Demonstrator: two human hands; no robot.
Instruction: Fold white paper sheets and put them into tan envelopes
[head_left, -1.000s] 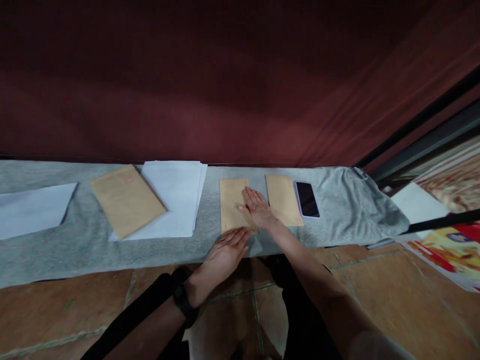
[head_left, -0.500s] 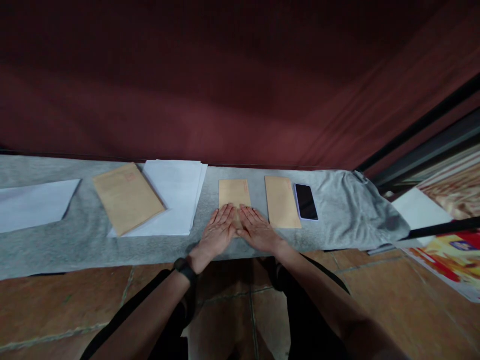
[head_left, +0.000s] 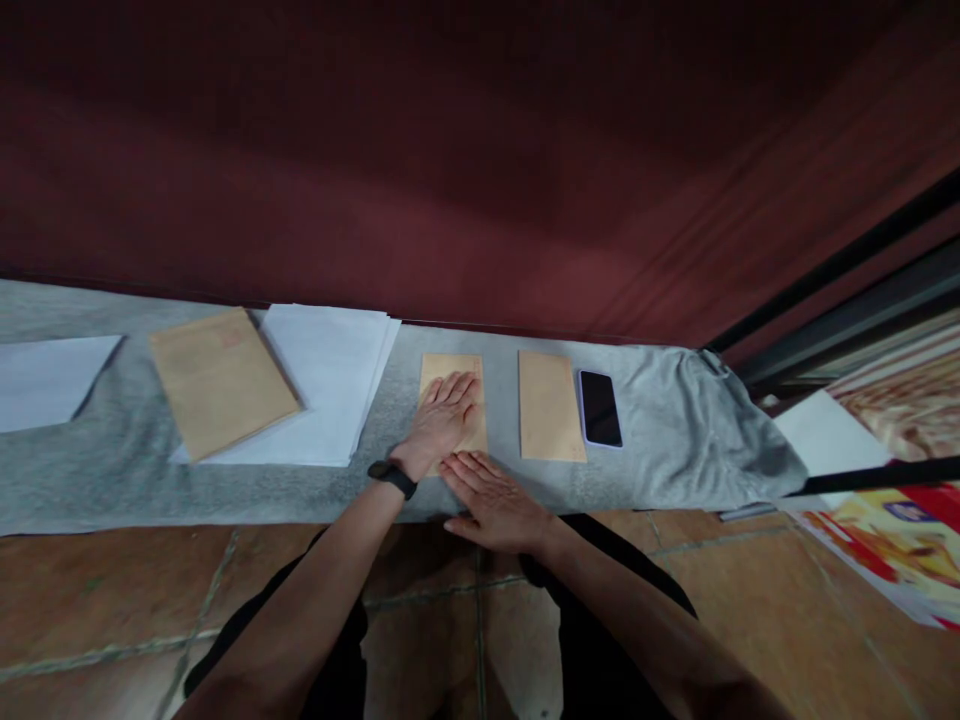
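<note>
A small brown paper envelope (head_left: 471,432) lies on the grey cloth in front of me, partly covered by my hands. My left hand (head_left: 442,415) rests flat on its middle, fingers stretched out and pointing away from me; a dark band is on that wrist. At the envelope's near edge, my right hand (head_left: 495,505) touches with outstretched fingers, its palm nearer to me. To the right lies a second brown envelope (head_left: 551,408), and beside that a phone (head_left: 600,408) with a dark screen. Neither hand grips anything.
White paper sheets (head_left: 330,370) lie to the left under a larger stack of brown envelopes (head_left: 221,385). Another white sheet (head_left: 52,380) is at the far left. A dark red panel (head_left: 450,230) rises behind the grey cloth (head_left: 667,430). Printed boards (head_left: 892,550) lean at the right.
My right hand has drawn back toward me to the envelope's near edge. My left hand has shifted onto the envelope's middle. The view has turned slightly.
</note>
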